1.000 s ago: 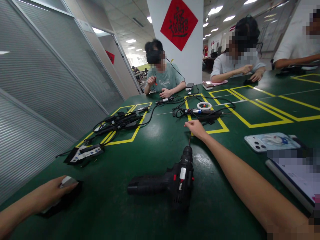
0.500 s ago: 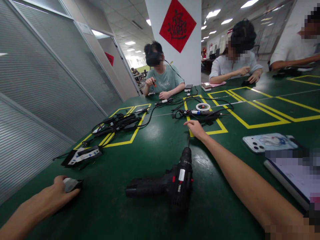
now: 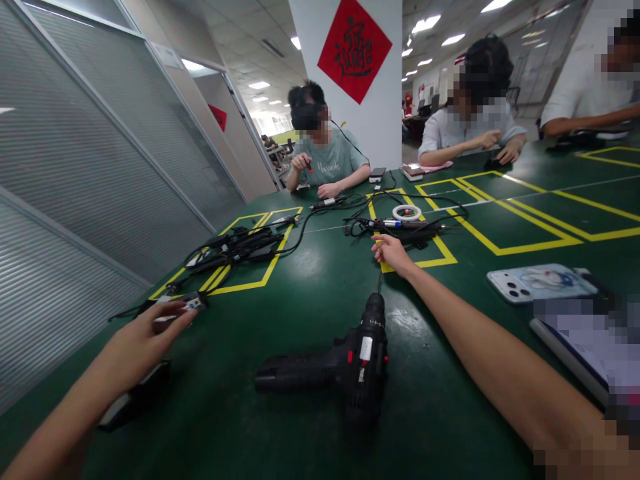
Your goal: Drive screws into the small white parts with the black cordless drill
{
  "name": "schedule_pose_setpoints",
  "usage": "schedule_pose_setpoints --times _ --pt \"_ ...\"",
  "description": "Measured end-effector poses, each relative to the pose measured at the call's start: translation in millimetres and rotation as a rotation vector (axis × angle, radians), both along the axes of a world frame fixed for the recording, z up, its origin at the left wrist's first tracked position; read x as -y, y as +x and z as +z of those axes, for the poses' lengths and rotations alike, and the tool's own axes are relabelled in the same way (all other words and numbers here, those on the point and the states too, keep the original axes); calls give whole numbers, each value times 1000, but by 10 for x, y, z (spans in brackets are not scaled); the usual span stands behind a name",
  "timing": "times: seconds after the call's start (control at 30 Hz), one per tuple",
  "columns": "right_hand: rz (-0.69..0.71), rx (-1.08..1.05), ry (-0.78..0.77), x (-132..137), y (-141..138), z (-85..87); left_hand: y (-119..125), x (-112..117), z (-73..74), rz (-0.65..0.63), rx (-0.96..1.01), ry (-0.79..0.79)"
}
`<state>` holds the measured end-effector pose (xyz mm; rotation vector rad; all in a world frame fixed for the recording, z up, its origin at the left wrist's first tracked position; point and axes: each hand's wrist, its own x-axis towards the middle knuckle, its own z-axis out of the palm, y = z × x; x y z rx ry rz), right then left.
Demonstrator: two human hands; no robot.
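A black cordless drill (image 3: 345, 370) lies on its side on the green table (image 3: 310, 280), its bit pointing away from me. My right hand (image 3: 393, 253) is stretched out beyond the bit's tip, fingers loosely curled with nothing visible in them, near a yellow taped line. My left hand (image 3: 145, 340) hovers at the left with fingers extended, reaching over a black holder with white parts (image 3: 173, 308). A dark flat object (image 3: 133, 400) lies under my left forearm.
A tangle of black cables and tools (image 3: 235, 245) lies in a yellow box; a soldering tool and tape roll (image 3: 407, 213) beyond my right hand. A phone (image 3: 543, 283) and a board (image 3: 580, 353) lie at right. Three people sit across the table.
My left hand lifted off the dark object at the lower left and moved forward toward the black holder. My right hand and the drill stayed in place.
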<state>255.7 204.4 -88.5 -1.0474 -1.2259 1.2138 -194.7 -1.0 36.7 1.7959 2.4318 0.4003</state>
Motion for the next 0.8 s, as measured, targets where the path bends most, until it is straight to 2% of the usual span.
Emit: schedule_pose_setpoints --times 0.1,0.17,0.3,0.4,0.5,0.6,0.7,0.8 --pt "171 -355 -175 55 -29 106 764 -212 88 -257 142 23" --pt "266 -477 -233 101 -39 155 1293 -407 90 -427 172 72" --pt "350 -516 -278 175 -60 164 2174 -859 -38 -793 16 211" --pt "398 -530 -263 190 -99 129 2647 -1171 -186 -997 -115 262" --pt "429 -530 -201 174 -135 93 2934 -1443 -306 -1143 -173 204" --pt "463 -544 -140 158 -140 73 3024 -1658 -375 -1232 -181 119" --pt "517 -562 -124 156 -132 63 2997 -1768 -416 -1232 -169 105" --pt "529 -549 -125 166 -134 50 2971 -1766 -471 -1205 -138 119"
